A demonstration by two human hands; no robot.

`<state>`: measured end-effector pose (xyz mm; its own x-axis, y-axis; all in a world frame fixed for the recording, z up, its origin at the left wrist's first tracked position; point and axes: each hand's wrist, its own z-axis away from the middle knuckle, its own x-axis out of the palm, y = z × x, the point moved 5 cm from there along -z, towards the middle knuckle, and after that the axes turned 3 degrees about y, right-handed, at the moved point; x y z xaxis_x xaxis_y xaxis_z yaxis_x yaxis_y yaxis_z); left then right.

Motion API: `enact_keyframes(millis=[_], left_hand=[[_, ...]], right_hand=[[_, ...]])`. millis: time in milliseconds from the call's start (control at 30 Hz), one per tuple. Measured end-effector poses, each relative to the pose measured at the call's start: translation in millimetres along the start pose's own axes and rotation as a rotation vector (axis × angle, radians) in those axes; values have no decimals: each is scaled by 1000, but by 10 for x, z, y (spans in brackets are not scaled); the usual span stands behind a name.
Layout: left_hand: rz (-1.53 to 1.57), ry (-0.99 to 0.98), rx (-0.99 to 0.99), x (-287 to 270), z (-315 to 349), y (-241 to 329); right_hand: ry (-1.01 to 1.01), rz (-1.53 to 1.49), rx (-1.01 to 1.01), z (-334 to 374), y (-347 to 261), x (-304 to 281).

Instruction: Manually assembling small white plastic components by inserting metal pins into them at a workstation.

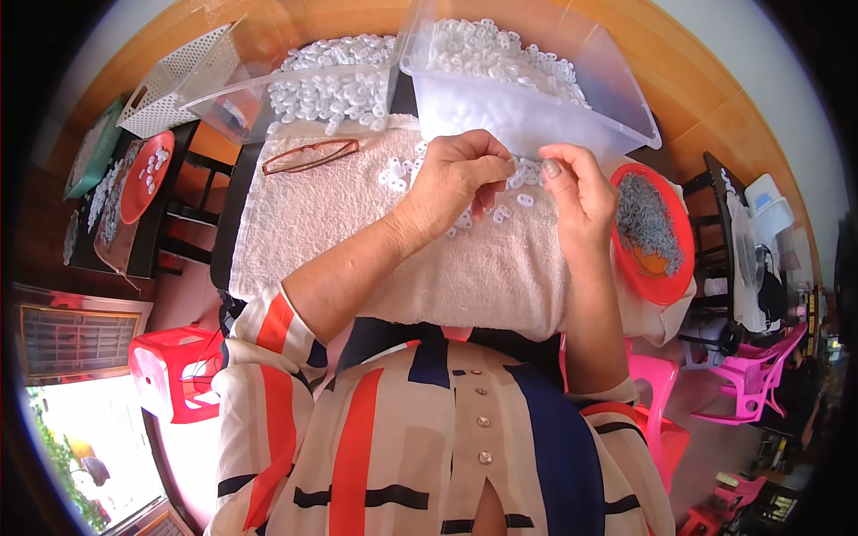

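Both hands are raised over a cream towel, fingertips near each other but apart. My left hand is curled, thumb and forefinger pinched; whatever they hold is too small or hidden to name. On the right, my right hand has its thumb pressed toward the forefinger, and I cannot make out what is between them. Small white oval plastic pieces with holes lie loose on the towel under and around the hands. Close to my right hand stands a red basin full of small grey pieces.
Behind the towel, two clear plastic bins hold many white pieces. Brown-framed glasses lie at the towel's far left. Left of the table are a white perforated basket, an orange-red plate and a red stool. Pink chairs stand at right.
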<state>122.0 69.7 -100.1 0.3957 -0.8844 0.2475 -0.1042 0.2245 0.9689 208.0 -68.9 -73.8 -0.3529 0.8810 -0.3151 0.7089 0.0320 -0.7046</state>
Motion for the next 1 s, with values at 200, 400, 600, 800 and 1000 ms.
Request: enact_keyframes(millis=[200, 400, 600, 800, 1000], left_hand=[[-68, -5, -4, 23, -2, -45], [-100, 0, -15, 14, -7, -48], [-157, -5, -7, 8, -5, -42], [-185, -3, -17, 31, -1, -48], [-231, 32, -17, -2, -29, -59]], right_hand=[[-133, 156, -110, 15, -50, 48], [-149, 132, -90, 41, -37, 83], [-191, 142, -136, 45, -11, 90], [-194, 118, -81, 47, 5, 102], [-208, 118, -102, 57, 64, 132]])
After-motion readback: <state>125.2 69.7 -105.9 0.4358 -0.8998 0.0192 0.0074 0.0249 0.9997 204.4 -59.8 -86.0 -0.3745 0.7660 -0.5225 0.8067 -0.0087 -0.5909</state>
